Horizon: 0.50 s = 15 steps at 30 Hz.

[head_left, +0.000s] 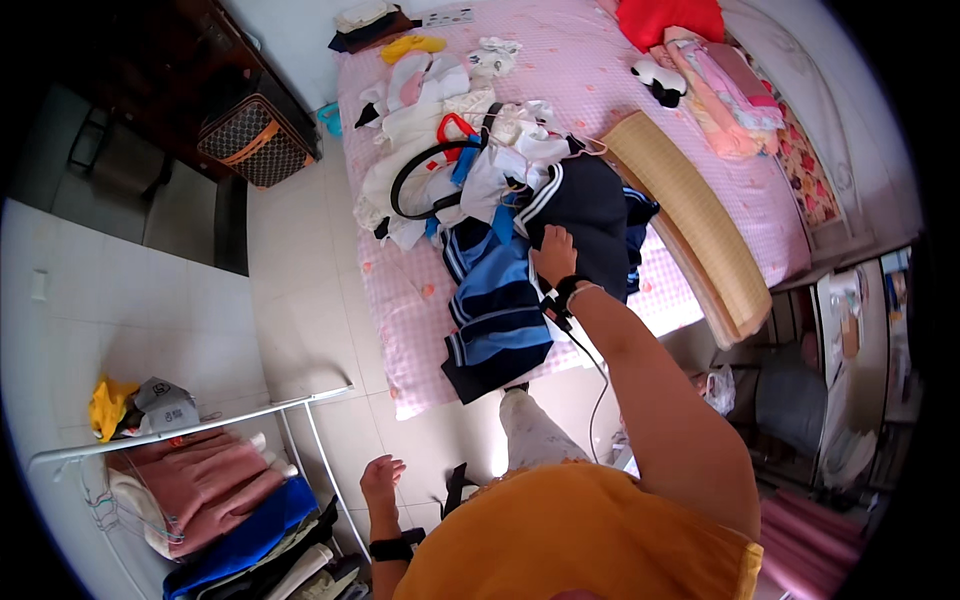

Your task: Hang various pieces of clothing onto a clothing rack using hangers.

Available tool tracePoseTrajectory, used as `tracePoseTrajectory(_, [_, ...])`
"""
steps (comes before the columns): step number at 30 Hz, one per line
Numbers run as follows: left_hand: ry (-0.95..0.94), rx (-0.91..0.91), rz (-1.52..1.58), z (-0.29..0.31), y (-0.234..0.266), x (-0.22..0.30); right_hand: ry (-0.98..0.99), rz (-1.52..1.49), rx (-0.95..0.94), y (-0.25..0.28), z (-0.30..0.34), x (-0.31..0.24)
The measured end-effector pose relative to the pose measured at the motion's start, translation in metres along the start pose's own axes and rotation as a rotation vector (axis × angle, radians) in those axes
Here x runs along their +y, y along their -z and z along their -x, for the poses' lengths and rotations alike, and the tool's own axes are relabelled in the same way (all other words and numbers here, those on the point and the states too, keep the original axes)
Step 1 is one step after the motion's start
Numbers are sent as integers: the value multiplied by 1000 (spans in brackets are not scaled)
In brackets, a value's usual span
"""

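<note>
On the bed, my right hand (556,256) is closed at the left edge of a dark navy garment with white stripes (590,215); its fingertips are partly hidden in the cloth. A blue and navy striped garment (495,300) lies just left of that hand and hangs toward the bed's near edge. My left hand (381,482) is low over the floor, away from the bed, with its fingers apart and nothing in them. Beyond the right hand, white clothes (520,145) lie in a heap with a black belt (402,185) and a red hanger (452,130).
A rolled straw mat (690,220) lies along the right of the pink checked bed (400,340). Folded bedding (715,95) is at the far right. A white clothes rack (200,432) stands lower left, a suitcase (262,140) upper left. A black cable (603,400) runs down from my right wrist.
</note>
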<state>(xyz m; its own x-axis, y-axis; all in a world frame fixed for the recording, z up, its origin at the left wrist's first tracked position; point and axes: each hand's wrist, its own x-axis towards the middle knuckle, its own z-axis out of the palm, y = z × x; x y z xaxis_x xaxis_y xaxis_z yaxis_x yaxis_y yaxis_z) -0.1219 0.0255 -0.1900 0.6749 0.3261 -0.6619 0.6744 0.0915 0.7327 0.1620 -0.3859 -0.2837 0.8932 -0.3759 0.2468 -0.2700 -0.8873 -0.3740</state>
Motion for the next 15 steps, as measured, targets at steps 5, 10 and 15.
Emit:
tracePoseTrajectory(5, [23,56,-118,-8,-9,26,-106,220,-161,-48,-51,48])
tracePoseTrajectory(10, [7,41,-81,-33,-6,29,-107,-88,-243,-20,-61,95])
tracePoseTrajectory(15, [-61,-180,-136,-87,-43,52,39,-98,-202,30,-50,85])
